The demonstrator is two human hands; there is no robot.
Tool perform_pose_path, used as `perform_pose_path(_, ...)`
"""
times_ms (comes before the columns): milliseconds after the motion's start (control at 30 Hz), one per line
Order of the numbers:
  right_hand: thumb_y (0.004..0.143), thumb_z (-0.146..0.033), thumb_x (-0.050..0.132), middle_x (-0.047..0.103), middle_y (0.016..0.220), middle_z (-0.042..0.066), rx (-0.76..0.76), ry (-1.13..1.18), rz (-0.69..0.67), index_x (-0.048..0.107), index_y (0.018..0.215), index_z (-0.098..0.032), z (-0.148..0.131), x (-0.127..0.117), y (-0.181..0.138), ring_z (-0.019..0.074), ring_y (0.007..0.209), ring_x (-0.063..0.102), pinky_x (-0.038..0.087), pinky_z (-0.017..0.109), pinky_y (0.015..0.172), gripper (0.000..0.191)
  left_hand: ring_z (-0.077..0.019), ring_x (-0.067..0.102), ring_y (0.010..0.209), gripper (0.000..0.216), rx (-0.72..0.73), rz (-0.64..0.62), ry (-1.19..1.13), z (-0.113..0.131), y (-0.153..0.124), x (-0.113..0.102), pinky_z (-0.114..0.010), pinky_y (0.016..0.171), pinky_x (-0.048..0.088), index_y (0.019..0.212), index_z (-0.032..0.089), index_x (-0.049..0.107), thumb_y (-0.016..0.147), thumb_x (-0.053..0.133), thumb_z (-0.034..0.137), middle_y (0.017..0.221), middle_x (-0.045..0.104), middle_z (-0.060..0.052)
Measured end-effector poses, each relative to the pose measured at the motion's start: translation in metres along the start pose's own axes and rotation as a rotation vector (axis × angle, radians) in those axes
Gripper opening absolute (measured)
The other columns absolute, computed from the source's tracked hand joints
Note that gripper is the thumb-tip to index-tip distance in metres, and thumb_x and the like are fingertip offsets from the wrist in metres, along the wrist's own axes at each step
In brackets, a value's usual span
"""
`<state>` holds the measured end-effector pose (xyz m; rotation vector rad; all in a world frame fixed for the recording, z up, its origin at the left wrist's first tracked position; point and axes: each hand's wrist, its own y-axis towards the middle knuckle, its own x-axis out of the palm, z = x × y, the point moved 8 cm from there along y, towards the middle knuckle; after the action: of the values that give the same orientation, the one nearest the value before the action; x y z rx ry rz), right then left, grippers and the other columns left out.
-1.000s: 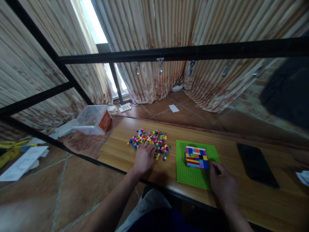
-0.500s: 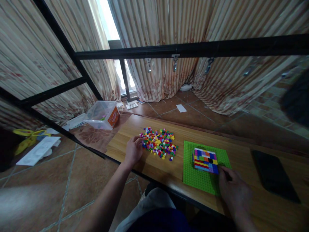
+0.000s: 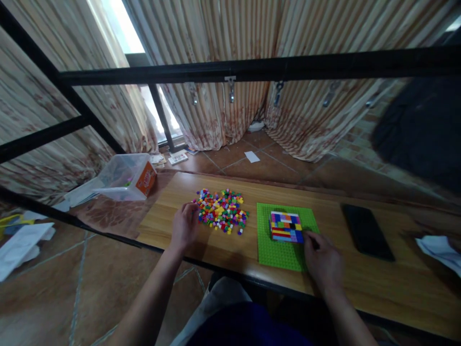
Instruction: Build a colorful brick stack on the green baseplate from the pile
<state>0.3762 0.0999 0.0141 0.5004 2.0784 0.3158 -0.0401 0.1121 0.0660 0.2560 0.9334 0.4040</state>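
A heap of small coloured bricks [image 3: 222, 210] lies on the wooden table [image 3: 360, 278]. My left hand [image 3: 184, 224] rests at the heap's left edge, fingers curled and touching the nearest bricks. To the right lies a green baseplate [image 3: 279, 252] with a block of multicoloured bricks [image 3: 286, 227] built on it. On the baseplate's right edge sits my right hand [image 3: 322, 262], fingers bent, its fingertips against the block's lower right corner. Whether either hand holds a brick is hidden.
A black phone [image 3: 367, 232] lies flat on the table right of the baseplate. White paper [image 3: 441, 250] sits at the far right. A clear plastic box [image 3: 128, 177] stands on the floor left of the table. A black metal bar [image 3: 252, 69] crosses overhead.
My left hand slid from the middle of the brick heap to its left edge. My right hand stayed by the block's lower right corner. The camera view swung about.
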Motion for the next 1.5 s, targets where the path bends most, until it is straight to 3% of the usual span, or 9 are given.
perform_pose_path(100,0.091,-0.055,0.039,0.071,0.095,0.011,0.008,0.007,-0.004,0.071,0.093,-0.017,0.001,0.001,0.0,0.0213,0.08,0.064,0.046,0.03,0.069,0.05,-0.0177,0.064,0.085,0.011,0.035,-0.104,-0.187,0.037,-0.013,0.02,-0.034,0.081,0.054,0.093,0.028,0.057,0.09,0.052,0.019,0.092,0.065,-0.001)
perform_pose_path(300,0.092,-0.053,0.039,0.071,0.094,0.012,0.012,0.035,-0.011,0.071,0.093,-0.016,-0.002,0.0,0.001,0.0214,0.079,0.064,0.046,0.031,0.07,0.049,-0.0144,0.063,0.08,0.008,0.166,-0.373,-0.487,0.121,-0.041,0.095,-0.028,0.075,0.053,0.087,0.021,0.061,0.086,0.055,0.015,0.086,0.064,-0.002)
perform_pose_path(500,0.092,-0.052,0.04,0.071,0.092,0.01,0.045,0.048,-0.025,0.071,0.093,-0.017,-0.004,0.0,0.002,0.0207,0.08,0.064,0.046,0.03,0.072,0.047,-0.0141,0.062,0.082,0.012,0.186,-0.406,-0.526,0.153,-0.031,0.132,-0.026,0.077,0.052,0.083,0.021,0.063,0.082,0.058,0.01,0.085,0.064,-0.001)
perform_pose_path(900,0.092,-0.05,0.042,0.071,0.089,0.009,0.034,0.084,-0.002,0.07,0.091,-0.017,-0.003,0.0,0.001,0.0203,0.079,0.064,0.046,0.03,0.072,0.043,-0.014,0.06,0.079,0.016,0.165,-0.333,-0.487,0.16,-0.029,0.146,-0.026,0.075,0.05,0.083,0.02,0.06,0.076,0.063,0.007,0.084,0.06,0.0)
perform_pose_path(1167,0.092,-0.048,0.042,0.071,0.092,0.01,0.044,0.06,-0.014,0.071,0.092,-0.017,-0.005,-0.001,0.001,0.0201,0.079,0.064,0.046,0.03,0.071,0.042,-0.0099,0.055,0.066,0.023,-0.02,-0.39,-0.718,0.152,-0.027,0.16,-0.022,0.064,0.047,0.085,0.019,0.057,0.069,0.063,0.003,0.075,0.057,0.004)
perform_pose_path(1333,0.092,-0.047,0.043,0.07,0.09,0.01,0.035,0.067,-0.001,0.071,0.091,-0.017,-0.004,0.0,0.001,0.0202,0.078,0.064,0.045,0.03,0.07,0.041,-0.0095,0.059,0.068,0.027,-0.118,-0.456,-0.861,0.149,-0.028,0.163,-0.02,0.065,0.048,0.085,0.018,0.057,0.065,0.059,-0.001,0.076,0.06,0.003)
perform_pose_path(1500,0.092,-0.045,0.044,0.07,0.089,0.009,0.028,0.081,-0.003,0.07,0.092,-0.017,-0.004,0.0,0.002,0.0199,0.078,0.064,0.046,0.03,0.071,0.039,-0.0099,0.057,0.064,0.007,-0.208,-0.448,-0.905,0.143,-0.03,0.166,-0.021,0.062,0.046,0.079,0.017,0.059,0.074,0.062,0.014,0.071,0.06,0.003)
